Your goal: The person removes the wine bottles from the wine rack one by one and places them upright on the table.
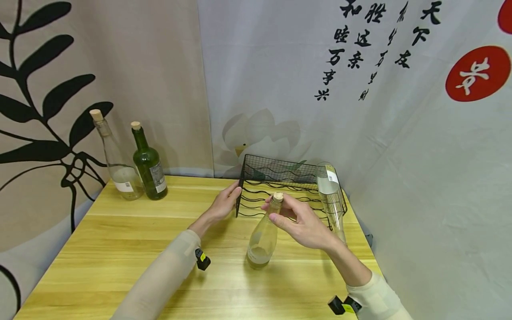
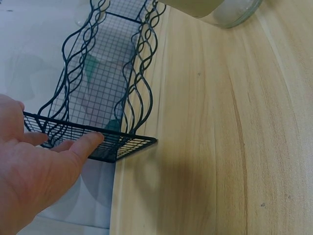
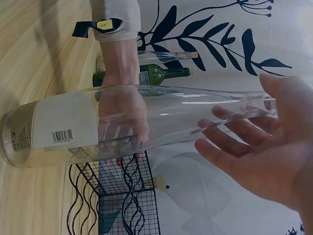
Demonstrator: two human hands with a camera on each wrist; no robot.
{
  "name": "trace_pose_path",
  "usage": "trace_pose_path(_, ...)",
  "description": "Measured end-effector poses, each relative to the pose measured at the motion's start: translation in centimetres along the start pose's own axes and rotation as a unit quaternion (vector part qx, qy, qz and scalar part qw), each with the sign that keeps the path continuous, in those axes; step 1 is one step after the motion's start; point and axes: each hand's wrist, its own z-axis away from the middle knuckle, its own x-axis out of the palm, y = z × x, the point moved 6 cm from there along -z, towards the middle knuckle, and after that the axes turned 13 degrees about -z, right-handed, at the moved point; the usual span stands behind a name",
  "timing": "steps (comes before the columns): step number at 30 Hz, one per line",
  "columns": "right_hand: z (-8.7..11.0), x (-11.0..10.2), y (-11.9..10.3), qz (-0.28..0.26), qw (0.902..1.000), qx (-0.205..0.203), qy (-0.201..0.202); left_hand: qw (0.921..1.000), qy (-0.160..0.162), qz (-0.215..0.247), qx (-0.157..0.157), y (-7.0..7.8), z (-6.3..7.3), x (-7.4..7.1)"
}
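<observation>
A: Right sleeve (image 1: 378,297) nearest the lens. Hands?
B: Right hand (image 1: 302,224): fingers curled round the neck of the corked bottle (image 1: 263,242). Left hand (image 1: 220,205): unclenched, touching the mesh end of the wire rack (image 1: 280,170).
A: Bottle position?
B: Standing on the table (image 1: 224,284), near the rack; label-bearing bottle (image 1: 330,191) lies at the rack's right end

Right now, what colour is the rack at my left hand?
The rack is black; it shows best in the left wrist view.
</observation>
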Motion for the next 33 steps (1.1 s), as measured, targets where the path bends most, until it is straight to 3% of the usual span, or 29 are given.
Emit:
trace_pose_path(21, 0.5, -0.6, 0.1, 0.006, 0.9991, -0.036, -0.022, 0.9999, 0.008, -0.012, -0.008, 0.1, 0.0, 0.0)
trace_pose_path(33, 1.6, -2.0, 0.0, 0.032, 0.9992, -0.025, -0.001, 0.9999, 0.005, -0.015, -0.007, 0.0, -0.1, 0.1)
